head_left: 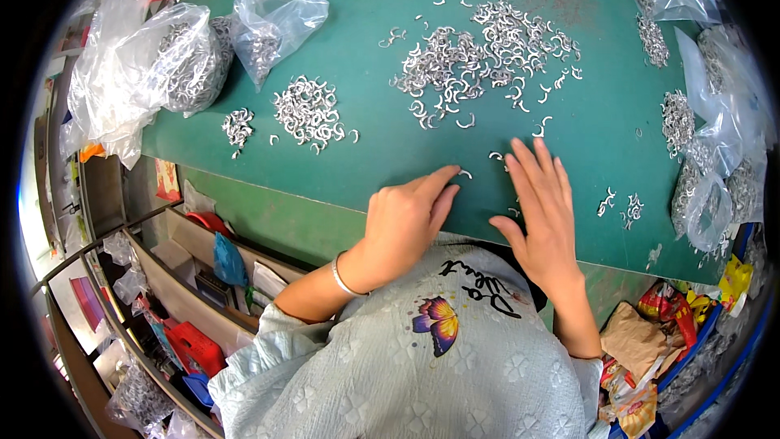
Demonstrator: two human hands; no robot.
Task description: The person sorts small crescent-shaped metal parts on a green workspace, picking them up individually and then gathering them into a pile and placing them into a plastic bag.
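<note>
My left hand [404,223] rests at the near edge of the green table, index finger stretched out and thumb a little apart from it. Its index fingertip touches or nearly touches a small curved metal piece [465,174] lying on the tabletop. My right hand [543,215] lies flat with its fingers extended. Beside its fingers are a few more crescent-shaped pieces [496,156], some partly hidden under the hand. Beyond both hands spreads a large loose pile of silver crescent pieces [455,65]. Smaller heaps of the same pieces [309,114] sit to the left.
Clear plastic bags of metal pieces [191,65] stand at the left, with more bags [711,146] along the right edge. Small clusters [632,210] lie near the right front. Below the table are a drawer-like shelf [183,264] at left and crumpled wrappers [646,337] at right.
</note>
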